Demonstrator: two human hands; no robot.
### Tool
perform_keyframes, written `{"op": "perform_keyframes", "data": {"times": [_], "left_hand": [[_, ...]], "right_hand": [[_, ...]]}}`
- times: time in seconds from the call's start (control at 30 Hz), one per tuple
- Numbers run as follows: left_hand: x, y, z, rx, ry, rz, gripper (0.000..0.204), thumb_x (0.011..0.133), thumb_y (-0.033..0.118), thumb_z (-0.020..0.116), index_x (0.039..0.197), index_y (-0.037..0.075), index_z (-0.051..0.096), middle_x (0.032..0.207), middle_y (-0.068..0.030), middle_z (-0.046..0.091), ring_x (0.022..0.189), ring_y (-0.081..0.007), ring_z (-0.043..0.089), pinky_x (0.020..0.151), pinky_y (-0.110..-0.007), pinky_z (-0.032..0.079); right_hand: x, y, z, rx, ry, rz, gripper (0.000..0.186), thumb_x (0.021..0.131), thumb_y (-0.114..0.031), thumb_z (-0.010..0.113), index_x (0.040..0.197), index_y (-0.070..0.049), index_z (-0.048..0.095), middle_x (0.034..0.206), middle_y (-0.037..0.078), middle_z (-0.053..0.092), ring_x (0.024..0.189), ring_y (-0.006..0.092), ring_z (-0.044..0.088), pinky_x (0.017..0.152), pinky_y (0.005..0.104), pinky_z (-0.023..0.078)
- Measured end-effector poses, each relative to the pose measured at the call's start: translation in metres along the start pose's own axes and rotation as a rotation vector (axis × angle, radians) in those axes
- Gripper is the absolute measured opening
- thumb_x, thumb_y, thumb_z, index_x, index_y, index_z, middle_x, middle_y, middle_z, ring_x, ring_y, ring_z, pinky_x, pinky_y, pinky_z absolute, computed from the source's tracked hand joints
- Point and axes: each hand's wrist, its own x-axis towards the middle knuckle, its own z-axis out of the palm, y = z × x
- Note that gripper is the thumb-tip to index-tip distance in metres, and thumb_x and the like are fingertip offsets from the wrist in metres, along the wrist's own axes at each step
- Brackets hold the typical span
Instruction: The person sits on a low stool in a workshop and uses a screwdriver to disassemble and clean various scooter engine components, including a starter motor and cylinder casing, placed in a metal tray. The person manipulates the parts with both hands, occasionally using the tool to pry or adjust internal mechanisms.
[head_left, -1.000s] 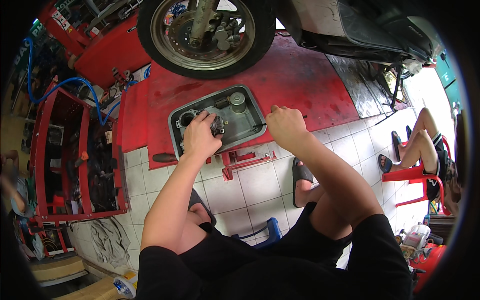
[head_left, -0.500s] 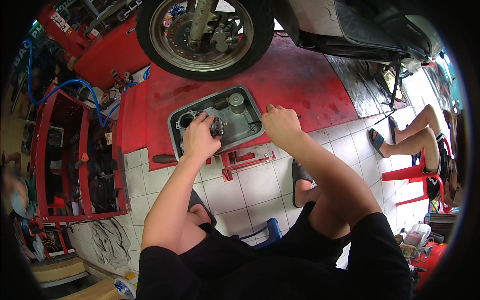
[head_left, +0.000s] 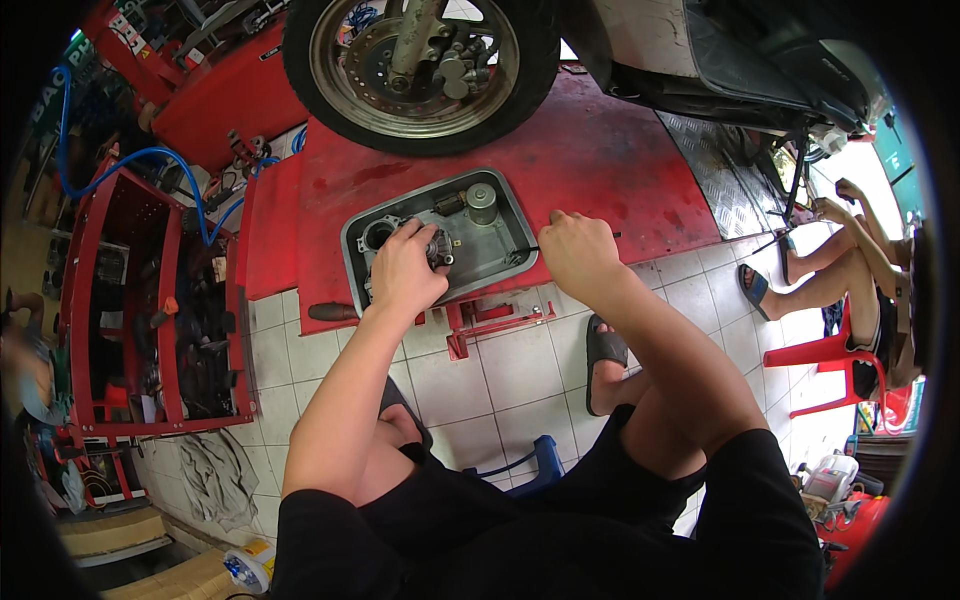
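Observation:
A grey metal tray (head_left: 352,262) sits on the red lift platform. Inside its left half, my left hand (head_left: 408,265) is closed over a metal throttle-body-like part (head_left: 378,236) with a round bore, hiding much of it. My right hand (head_left: 580,250) is a fist just off the tray's right edge. It grips a thin dark tool (head_left: 617,235) whose ends show on both sides of the fist; the left end reaches over the tray. A silver cylindrical part (head_left: 481,204) stands at the tray's far side, with a smaller dark cylinder (head_left: 450,204) beside it.
A motorcycle's front wheel (head_left: 420,140) rests beyond the tray on the red platform (head_left: 640,180). A dark handle (head_left: 333,312) juts out at the near left. On the left stands a red tool rack (head_left: 180,330) with a blue hose (head_left: 185,180). Someone sits on a red chair (head_left: 815,357) at right.
My right hand has drawn slightly to the right with the tool. My left hand stays on the metal part. The view has shifted a little, and the seated person's arms have come forward.

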Motion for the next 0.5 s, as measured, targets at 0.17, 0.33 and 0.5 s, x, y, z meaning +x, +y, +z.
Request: {"op": "perform_keyframes", "data": {"times": [0.17, 0.33, 0.5], "left_hand": [[-0.0002, -0.0023, 0.0035, 0.003, 0.006, 0.010, 0.059, 0.063, 0.011, 0.082, 0.119, 0.005, 0.067, 0.135, -0.0193, 0.057, 0.118, -0.0360, 0.059, 0.100, -0.041, 0.049], [0.0007, -0.0003, 0.0044, -0.001, 0.004, 0.009, 0.059, 0.063, 0.011, 0.082, 0.119, 0.005, 0.067, 0.135, -0.0190, 0.057, 0.117, -0.0364, 0.060, 0.100, -0.041, 0.049], [0.0022, 0.0014, 0.0037, -0.004, -0.009, 0.012, 0.059, 0.063, 0.011, 0.082, 0.119, 0.005, 0.067, 0.135, -0.0208, 0.057, 0.118, -0.0375, 0.058, 0.101, -0.042, 0.048]], "right_hand": [[-0.0020, -0.0004, -0.0035, 0.000, 0.027, -0.008, 0.012, 0.079, -0.011, 0.066, 0.090, -0.008, 0.071, 0.098, 0.009, 0.068, 0.091, 0.0229, 0.069, 0.067, 0.0345, 0.056], [0.0016, 0.0011, 0.0033, 0.004, 0.055, 0.004, 0.012, 0.079, -0.012, 0.067, 0.090, -0.009, 0.071, 0.100, 0.009, 0.067, 0.094, 0.0224, 0.068, 0.068, 0.0339, 0.057], [0.0017, -0.0015, 0.0040, -0.003, -0.007, 0.020, 0.013, 0.078, -0.012, 0.068, 0.090, -0.008, 0.071, 0.102, 0.009, 0.067, 0.096, 0.0220, 0.067, 0.069, 0.0336, 0.057]]}}
